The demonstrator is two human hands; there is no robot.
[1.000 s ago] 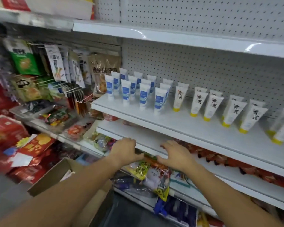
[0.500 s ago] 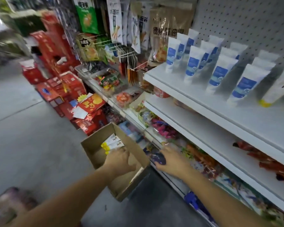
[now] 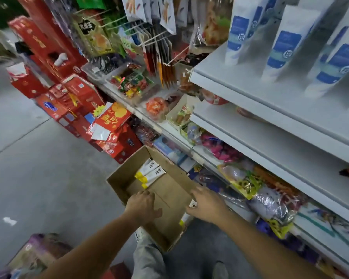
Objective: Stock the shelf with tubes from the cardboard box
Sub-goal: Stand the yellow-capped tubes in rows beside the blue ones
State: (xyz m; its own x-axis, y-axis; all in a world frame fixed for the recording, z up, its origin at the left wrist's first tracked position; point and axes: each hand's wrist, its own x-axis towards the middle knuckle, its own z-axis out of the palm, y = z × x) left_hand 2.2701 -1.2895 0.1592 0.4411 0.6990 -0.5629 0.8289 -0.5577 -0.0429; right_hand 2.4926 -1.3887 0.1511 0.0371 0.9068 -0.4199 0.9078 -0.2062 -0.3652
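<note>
Both arms stretched forward and down — left hand (image 3: pixel 143 206) palm-down, fingers curled; right hand (image 3: pixel 207 206) grip unclear.

head: worn on head | faces forward-down | near cardboard box (image 3: pixel 165 198), shelf (image 3: pixel 250 93)

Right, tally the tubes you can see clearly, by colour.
White tubes with blue labels, front of the white shelf: 3
White tubes with yellow caps, in the brown cardboard box: 3
Total: 6; more partly hidden.
</note>
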